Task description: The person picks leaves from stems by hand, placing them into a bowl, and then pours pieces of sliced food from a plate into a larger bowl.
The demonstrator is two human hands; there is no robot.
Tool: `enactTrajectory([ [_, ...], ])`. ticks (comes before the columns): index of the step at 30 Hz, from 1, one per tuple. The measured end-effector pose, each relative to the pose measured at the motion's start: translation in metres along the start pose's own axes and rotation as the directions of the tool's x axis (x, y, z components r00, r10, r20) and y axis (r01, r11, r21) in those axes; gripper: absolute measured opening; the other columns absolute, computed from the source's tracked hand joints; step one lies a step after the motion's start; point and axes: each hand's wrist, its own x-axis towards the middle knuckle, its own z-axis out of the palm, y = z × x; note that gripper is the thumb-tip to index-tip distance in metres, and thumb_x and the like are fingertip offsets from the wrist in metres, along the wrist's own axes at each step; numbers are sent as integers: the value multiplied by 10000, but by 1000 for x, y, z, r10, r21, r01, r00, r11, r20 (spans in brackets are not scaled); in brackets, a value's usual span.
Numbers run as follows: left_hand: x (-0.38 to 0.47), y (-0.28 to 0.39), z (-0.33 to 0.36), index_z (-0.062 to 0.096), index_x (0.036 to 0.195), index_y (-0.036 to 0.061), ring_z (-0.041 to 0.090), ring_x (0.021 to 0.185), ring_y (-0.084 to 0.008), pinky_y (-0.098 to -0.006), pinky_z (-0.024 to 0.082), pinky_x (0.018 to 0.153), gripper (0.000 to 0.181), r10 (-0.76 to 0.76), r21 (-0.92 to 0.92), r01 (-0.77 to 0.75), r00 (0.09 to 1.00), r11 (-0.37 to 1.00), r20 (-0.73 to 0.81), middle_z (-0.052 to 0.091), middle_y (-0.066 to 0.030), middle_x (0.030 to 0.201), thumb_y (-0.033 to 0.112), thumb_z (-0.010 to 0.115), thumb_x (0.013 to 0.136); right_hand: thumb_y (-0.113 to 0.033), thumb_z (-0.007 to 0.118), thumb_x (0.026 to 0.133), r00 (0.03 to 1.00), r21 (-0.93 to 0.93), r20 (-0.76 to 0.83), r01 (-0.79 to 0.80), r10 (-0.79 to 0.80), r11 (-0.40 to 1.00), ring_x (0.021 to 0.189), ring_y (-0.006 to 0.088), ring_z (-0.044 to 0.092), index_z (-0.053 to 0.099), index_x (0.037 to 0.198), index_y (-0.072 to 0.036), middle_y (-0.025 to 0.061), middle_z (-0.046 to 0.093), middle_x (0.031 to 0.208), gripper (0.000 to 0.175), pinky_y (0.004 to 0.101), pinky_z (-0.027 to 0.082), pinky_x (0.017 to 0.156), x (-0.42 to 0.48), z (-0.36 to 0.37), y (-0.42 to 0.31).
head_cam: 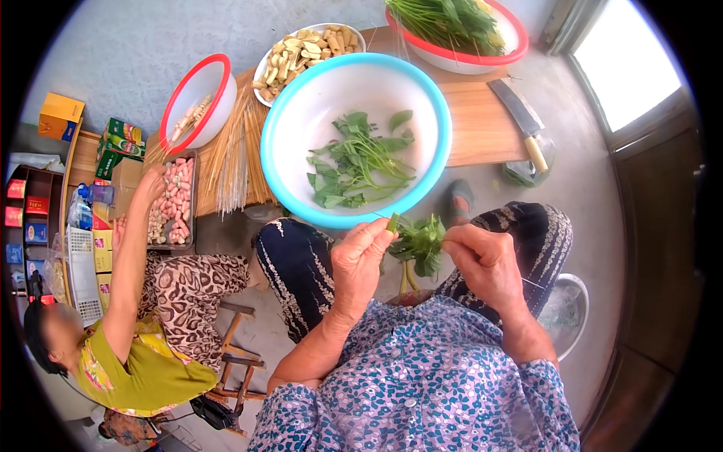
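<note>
Over my lap, my left hand [358, 257] pinches a folded bundle of leafy greens [422, 243] by its stem end, between thumb and fingertips. My right hand [486, 260] is closed on a thin skewer [532, 283], whose end sticks out behind the palm. Some of the skewer's length is hidden by my fingers and the leaves. Just ahead of both hands sits a large white basin with a turquoise rim [270, 175]. Loose leafy stems [367, 161] lie on its bottom.
Bare skewers [231, 152] lie left of the basin. Behind stands a plate of tofu rolls [308, 51]; a red-rimmed basin [517, 51] holds more greens. A cleaver [517, 107] overhangs the table's right end. A co-worker [141, 361] reaches over a sausage tray [192, 226].
</note>
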Motion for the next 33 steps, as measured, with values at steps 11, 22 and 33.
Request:
enactTrajectory([
  [11, 2, -16, 0, 647, 1022, -11, 618, 804, -122, -230, 493, 725, 177, 150, 171, -160, 986, 972, 72, 662, -77, 929, 10, 610, 850, -32, 639, 776, 997, 36, 69, -34, 31, 999, 578, 292, 605, 623, 831, 15, 168, 592, 662, 74, 338, 462, 546, 6, 3, 2],
  [22, 21, -8, -22, 665, 1022, 19, 623, 807, -97, -215, 485, 730, 181, -11, 147, -32, 959, 989, 282, 688, -72, 912, 67, 613, 855, -32, 642, 770, 977, -4, 163, -135, 134, 991, 579, 260, 615, 639, 851, 8, 159, 604, 670, 91, 328, 464, 547, 1, -14, 10],
  [33, 123, -94, -14, 661, 969, 78, 603, 904, -292, -389, 480, 758, 232, -62, 693, -368, 857, 619, 511, 638, -134, 932, 47, 564, 761, -34, 636, 760, 979, 29, 177, -113, 106, 993, 501, 124, 517, 645, 831, 7, 84, 558, 588, 83, 275, 418, 498, -12, -16, 38],
])
